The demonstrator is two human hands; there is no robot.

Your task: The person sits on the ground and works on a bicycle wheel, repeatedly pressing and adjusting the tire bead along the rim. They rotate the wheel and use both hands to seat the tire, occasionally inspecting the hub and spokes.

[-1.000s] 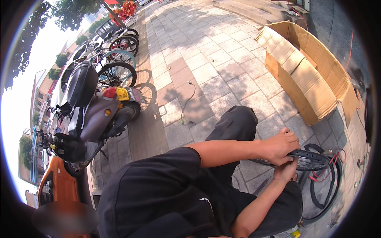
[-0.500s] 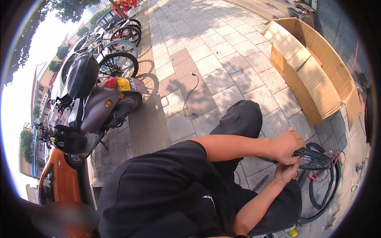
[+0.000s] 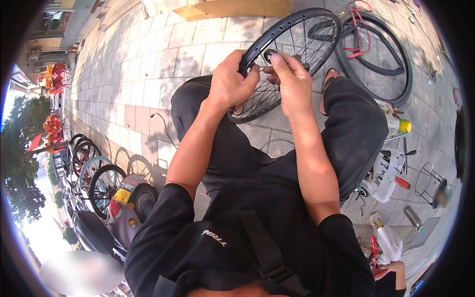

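Head camera view: the left hand (image 3: 230,83) is gripping a spoked bicycle wheel (image 3: 273,31) by its edge, and the wheel is leaning at a slant in front of and between the person's knees (image 3: 363,106). Just inside that edge, near the left hand, the right hand (image 3: 296,89) is pinching a small dark round piece (image 3: 269,55) between thumb and fingers. Beyond the right knee, a black tyre (image 3: 407,74) is lying on the paving (image 3: 205,32), with a red loop (image 3: 352,50) resting across it.
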